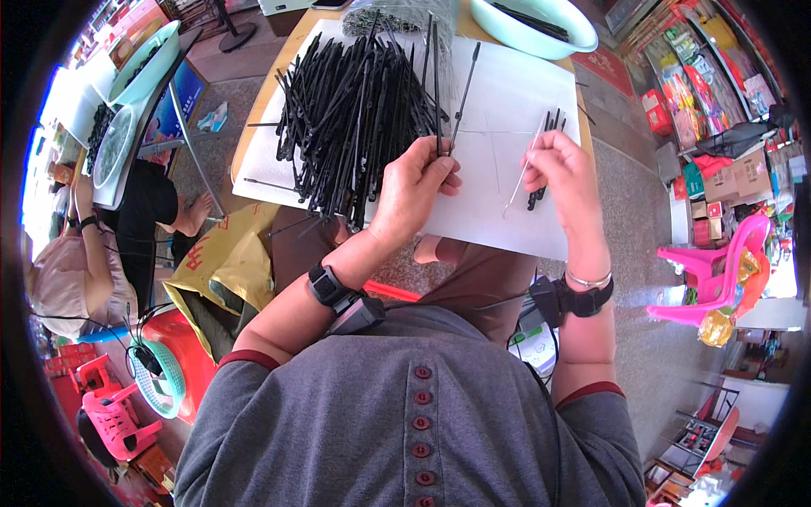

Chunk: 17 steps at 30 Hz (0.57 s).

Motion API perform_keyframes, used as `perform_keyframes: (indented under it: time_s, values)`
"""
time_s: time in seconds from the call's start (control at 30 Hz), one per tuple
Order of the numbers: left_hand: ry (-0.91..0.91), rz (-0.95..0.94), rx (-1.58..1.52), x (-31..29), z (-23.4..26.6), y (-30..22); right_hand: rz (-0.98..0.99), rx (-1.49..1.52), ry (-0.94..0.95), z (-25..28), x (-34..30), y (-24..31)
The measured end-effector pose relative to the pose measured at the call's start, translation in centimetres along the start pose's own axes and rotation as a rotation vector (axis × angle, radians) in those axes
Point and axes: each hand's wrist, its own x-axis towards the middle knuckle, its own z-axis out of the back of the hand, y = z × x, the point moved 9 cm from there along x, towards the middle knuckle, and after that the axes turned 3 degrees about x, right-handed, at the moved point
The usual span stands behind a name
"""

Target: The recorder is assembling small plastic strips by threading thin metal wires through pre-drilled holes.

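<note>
1. left hand [414,188] pinches a long black stick [462,100] that points toward 12 o'clock.
2. right hand [564,173] holds a thin white rod [524,169] and a few short black sticks [547,160].
3. pile of black sticks [355,110] lies on the white sheet [507,93], at 10 o'clock of the left hand.
4. teal bowl [532,29] sits at the desk's far edge.

— Where does the heap of thin black plastic rods [355,101] lie?

— On the large white paper sheet [507,203] that covers the wooden table [253,127], toward its far left.

— And the hands?

— The left hand [414,190] sits just right of the heap; the right hand [566,173] is further right, over the sheet.

— Anything behind?

— A pale green plastic basin [541,34] stands at the far right edge.
</note>
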Motion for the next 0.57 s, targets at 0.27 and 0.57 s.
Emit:
perform_keyframes:
  time_s: [0.27, 0.57]
  values:
    - [0.043, -0.073, 0.078, 0.0, -0.3, -0.4, -0.066, -0.139, 0.1, -0.9, -3.1, -3.1]
    - [0.047, -0.034, 0.069, -0.1, -0.4, -0.4, -0.131, 0.056, 0.132, 0.2, -3.1, -3.6]
